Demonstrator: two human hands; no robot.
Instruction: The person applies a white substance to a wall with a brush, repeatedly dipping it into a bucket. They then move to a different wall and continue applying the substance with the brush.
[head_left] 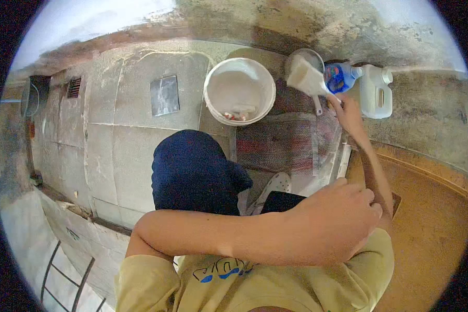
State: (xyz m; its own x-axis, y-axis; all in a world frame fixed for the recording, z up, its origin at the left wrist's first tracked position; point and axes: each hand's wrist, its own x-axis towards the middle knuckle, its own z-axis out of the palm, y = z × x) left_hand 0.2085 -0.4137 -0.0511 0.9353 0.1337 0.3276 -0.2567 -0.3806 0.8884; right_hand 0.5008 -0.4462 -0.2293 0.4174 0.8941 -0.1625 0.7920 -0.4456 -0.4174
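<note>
My right hand [346,113] is stretched forward, its fingers closed around the handle of a white scrub brush [307,78] with cream bristles. The brush is held over a round dipper [302,54], whose handle points down toward me. Across my chest reaches my left arm, and my left hand [343,216] lies against my bent right arm. Its fingers are curled, and whatever they grip is hidden. Just right of the brush stand a blue bottle [340,78] and a white jug [374,92]. To its left is a white bucket [209,99] with small items at its bottom.
A red and grey mat [275,143] lies below the bucket, near my shoe [280,183]. A square plate [165,96] and a drain grate [74,88] are set on the grey floor. An orange-brown board [426,208] stands at right; a metal rack [62,275] is at lower left.
</note>
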